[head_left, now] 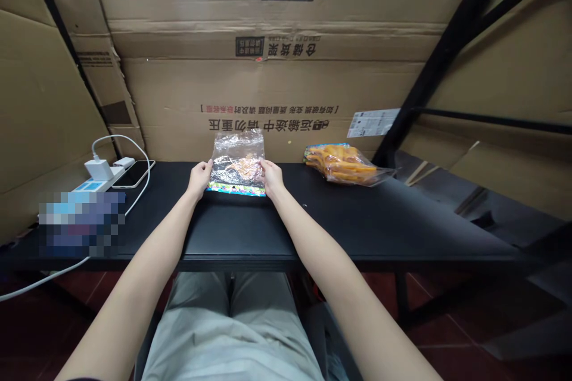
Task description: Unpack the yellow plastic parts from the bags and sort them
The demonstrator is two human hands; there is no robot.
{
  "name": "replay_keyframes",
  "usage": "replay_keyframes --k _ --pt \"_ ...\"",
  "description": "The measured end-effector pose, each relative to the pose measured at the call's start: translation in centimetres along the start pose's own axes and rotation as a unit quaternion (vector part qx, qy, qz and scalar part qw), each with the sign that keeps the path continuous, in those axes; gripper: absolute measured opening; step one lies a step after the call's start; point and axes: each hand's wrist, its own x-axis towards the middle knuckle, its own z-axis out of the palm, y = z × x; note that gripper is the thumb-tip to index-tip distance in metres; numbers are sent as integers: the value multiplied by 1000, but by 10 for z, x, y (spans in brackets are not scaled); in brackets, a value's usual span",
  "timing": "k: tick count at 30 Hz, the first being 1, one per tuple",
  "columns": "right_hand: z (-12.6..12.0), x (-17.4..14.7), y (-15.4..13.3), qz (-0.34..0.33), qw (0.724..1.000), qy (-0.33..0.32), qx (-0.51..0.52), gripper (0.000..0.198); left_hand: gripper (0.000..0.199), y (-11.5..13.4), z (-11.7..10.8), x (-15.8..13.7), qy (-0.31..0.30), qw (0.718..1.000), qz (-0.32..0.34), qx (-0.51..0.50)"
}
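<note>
Between my two hands is a clear plastic bag (239, 152) with a colourful printed strip along its near edge. Something orange shows through the film on its right side; I cannot tell what it is. My left hand (199, 180) pinches the bag's left edge, and my right hand (271, 177) grips the right edge with the thumb on top. Further right on the table lies a clear bag of orange items (342, 165), with a blue printed strip at its far side. Neither hand touches it.
The black table (241, 232) backs onto a cardboard sheet (286, 80) with printed text. At the left sit a power strip (100, 180) with a white charger (98, 169), a phone (133, 174) and a looping white cable (147, 187). A black metal frame post (429, 71) stands at the right.
</note>
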Motion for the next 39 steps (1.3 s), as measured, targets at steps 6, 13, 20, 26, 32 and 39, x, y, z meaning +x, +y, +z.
replay_keyframes --k 6,13,20,26,32,39 --pt "-1 2 3 -59 998 3 -7 40 49 7 0 -4 -34 998 15 -42" --pt "0 -5 -6 -28 999 19 36 32 57 11 -2 -5 -5 1000 -28 -2" --pt "0 -3 -4 -42 997 14 60 26 62 10 -3 -4 -13 998 -54 4" --pt "-3 9 4 -71 995 53 56 25 54 1 -1 0 -68 994 -49 -64" --pt "-7 14 7 -63 996 55 42 27 53 -5 1 6 -75 985 -76 -138" --pt "-6 11 6 -77 996 50 22 20 42 -4 -2 9 -76 968 -110 -212"
